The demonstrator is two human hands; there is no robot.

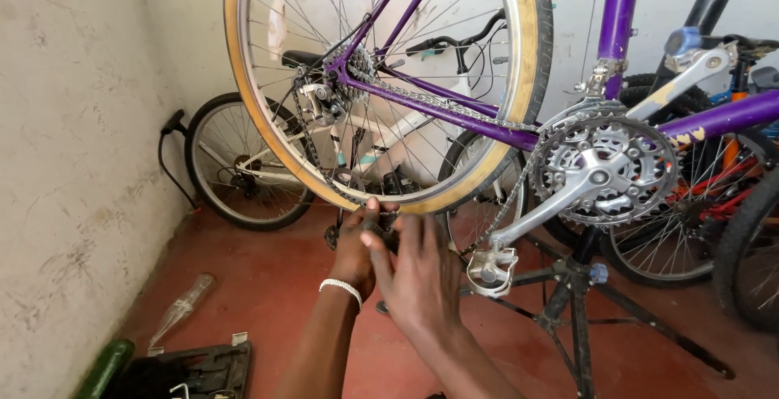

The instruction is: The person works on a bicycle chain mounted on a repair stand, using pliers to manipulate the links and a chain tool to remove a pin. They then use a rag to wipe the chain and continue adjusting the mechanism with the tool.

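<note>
**Both hands at the lower derailleur of a raised purple bicycle**

The rear derailleur cage [381, 222], a small dark part, is seen just below the bottom of the rear wheel's tan tyre [466, 184], low in the middle of the view. It is pinched from the left by the left hand [353, 253], thumb and fingertips closed on it; a white beaded bracelet [341, 288] is worn on that wrist. The right hand [418, 273] is laid over the same part from the front, fingers half curled; whether a grip is taken cannot be told, since the palm side is hidden. The chain [438, 105] is run from the rear sprockets [357, 65] to the triple chainring [604, 173]. A silver crank with pedal [489, 269] hangs just right of the hands. The purple frame [438, 111] is carried on a black repair stand [580, 318]. Behind, a white bicycle [243, 164] is leaned at the wall. On the red floor [268, 285], a black tool case [203, 371] and a clear plastic bottle [182, 308] are lying at lower left.
</note>
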